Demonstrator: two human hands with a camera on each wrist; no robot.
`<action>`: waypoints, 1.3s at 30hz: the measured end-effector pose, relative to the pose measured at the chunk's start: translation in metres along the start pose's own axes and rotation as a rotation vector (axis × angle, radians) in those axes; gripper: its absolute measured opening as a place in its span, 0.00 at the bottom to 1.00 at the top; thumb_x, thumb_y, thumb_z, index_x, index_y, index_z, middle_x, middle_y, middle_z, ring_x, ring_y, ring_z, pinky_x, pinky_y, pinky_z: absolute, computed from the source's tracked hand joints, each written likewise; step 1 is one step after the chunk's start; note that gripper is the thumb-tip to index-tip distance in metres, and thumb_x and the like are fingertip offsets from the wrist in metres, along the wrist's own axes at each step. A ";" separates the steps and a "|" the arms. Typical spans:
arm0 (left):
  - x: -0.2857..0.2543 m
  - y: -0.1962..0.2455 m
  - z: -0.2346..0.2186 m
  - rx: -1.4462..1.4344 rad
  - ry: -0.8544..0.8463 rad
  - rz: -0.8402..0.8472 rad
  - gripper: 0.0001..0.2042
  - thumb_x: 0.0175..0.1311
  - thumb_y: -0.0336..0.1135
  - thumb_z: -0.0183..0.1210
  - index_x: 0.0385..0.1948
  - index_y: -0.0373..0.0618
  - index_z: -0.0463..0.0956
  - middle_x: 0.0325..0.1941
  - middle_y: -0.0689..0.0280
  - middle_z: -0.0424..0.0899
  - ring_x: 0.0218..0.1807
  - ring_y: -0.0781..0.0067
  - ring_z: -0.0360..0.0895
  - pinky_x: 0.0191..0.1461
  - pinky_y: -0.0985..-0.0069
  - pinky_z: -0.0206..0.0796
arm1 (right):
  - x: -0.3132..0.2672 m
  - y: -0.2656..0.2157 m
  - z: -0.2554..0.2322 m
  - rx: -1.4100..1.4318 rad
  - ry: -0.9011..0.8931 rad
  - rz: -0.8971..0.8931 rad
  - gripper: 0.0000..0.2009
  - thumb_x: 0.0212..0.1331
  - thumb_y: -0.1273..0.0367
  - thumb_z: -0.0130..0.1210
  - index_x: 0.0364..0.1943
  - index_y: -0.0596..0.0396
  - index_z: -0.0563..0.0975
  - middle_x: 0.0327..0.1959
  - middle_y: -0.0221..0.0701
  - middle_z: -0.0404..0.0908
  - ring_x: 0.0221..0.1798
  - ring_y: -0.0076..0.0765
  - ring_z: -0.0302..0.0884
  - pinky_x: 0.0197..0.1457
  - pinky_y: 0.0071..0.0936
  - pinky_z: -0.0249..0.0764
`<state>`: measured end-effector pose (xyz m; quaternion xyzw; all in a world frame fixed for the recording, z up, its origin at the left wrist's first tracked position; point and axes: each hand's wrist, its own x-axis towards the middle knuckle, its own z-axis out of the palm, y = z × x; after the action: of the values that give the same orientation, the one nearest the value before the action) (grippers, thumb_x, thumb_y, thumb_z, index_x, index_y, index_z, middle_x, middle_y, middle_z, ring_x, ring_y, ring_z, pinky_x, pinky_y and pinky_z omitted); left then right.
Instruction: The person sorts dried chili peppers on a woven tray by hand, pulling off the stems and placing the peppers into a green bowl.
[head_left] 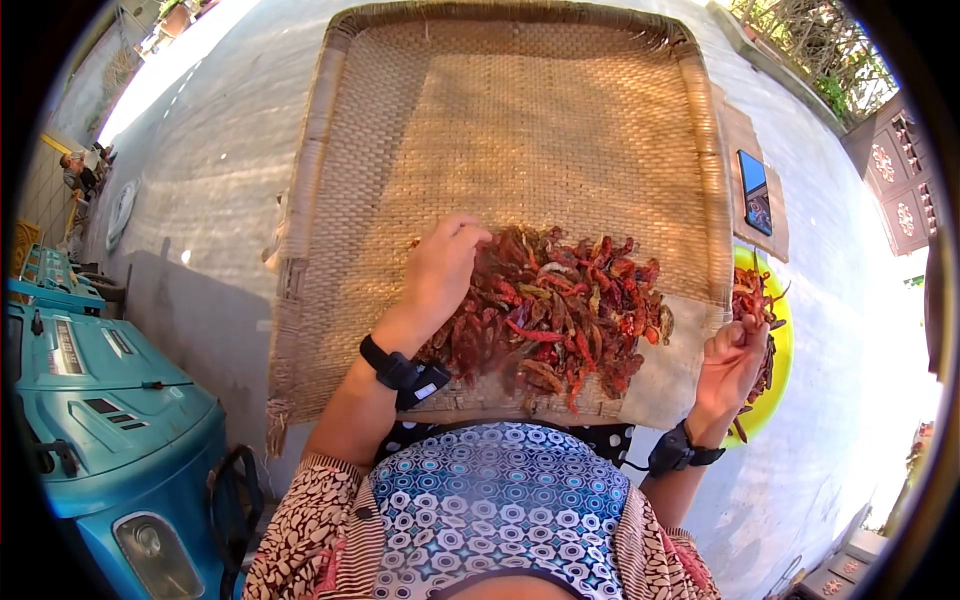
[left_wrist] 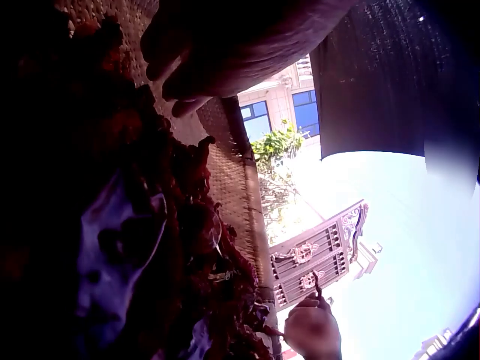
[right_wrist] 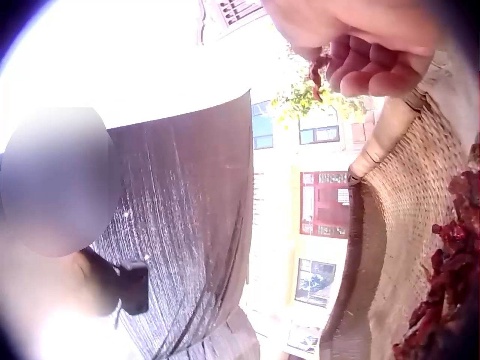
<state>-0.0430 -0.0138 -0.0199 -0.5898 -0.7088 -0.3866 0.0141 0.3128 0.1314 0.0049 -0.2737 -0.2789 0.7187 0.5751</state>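
Observation:
A heap of dried red chili peppers (head_left: 560, 315) lies on the near half of a woven bamboo tray (head_left: 560, 120). My left hand (head_left: 440, 275) is over the heap's left edge, fingers loosely bent; nothing shows between them in the left wrist view, where the hand (left_wrist: 225, 52) is dark. Off the tray's right side, my right hand (head_left: 732, 365) pinches a dried chili pepper (right_wrist: 316, 75) between thumb and fingers. It overlaps a yellow basin (head_left: 783, 375) that holds more dried chilies (head_left: 750, 295).
A phone (head_left: 755, 190) rests on a piece of cardboard (head_left: 775, 225) beside the tray's right rim. Close on the left stands a teal vehicle (head_left: 130, 400). Pale concrete ground (head_left: 220, 190) surrounds the tray, and a gate (head_left: 900, 170) shows at the far right.

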 end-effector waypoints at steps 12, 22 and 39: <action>-0.007 -0.020 0.010 0.231 -0.026 -0.041 0.14 0.53 0.21 0.57 0.41 0.48 0.78 0.47 0.61 0.75 0.49 0.54 0.73 0.49 0.62 0.72 | 0.006 0.005 -0.044 0.179 -0.048 0.074 0.14 0.71 0.59 0.47 0.48 0.54 0.75 0.33 0.25 0.71 0.29 0.22 0.62 0.31 0.20 0.61; -0.010 -0.010 -0.011 0.022 -0.204 -0.227 0.11 0.58 0.23 0.59 0.43 0.42 0.75 0.41 0.59 0.73 0.45 0.57 0.73 0.49 0.66 0.67 | -0.008 0.032 -0.007 -0.109 0.052 0.151 0.10 0.69 0.64 0.49 0.47 0.51 0.74 0.32 0.22 0.74 0.28 0.20 0.66 0.30 0.19 0.63; 0.002 0.034 -0.028 -0.521 -0.167 -0.445 0.05 0.67 0.25 0.55 0.41 0.41 0.76 0.34 0.71 0.78 0.35 0.82 0.73 0.40 0.81 0.68 | -0.035 0.068 0.049 -0.542 -0.158 0.213 0.06 0.70 0.69 0.49 0.43 0.54 0.75 0.30 0.25 0.76 0.25 0.17 0.69 0.30 0.15 0.65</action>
<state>-0.0271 -0.0280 0.0183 -0.4342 -0.6962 -0.4987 -0.2796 0.2387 0.0801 -0.0071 -0.3882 -0.4739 0.6935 0.3791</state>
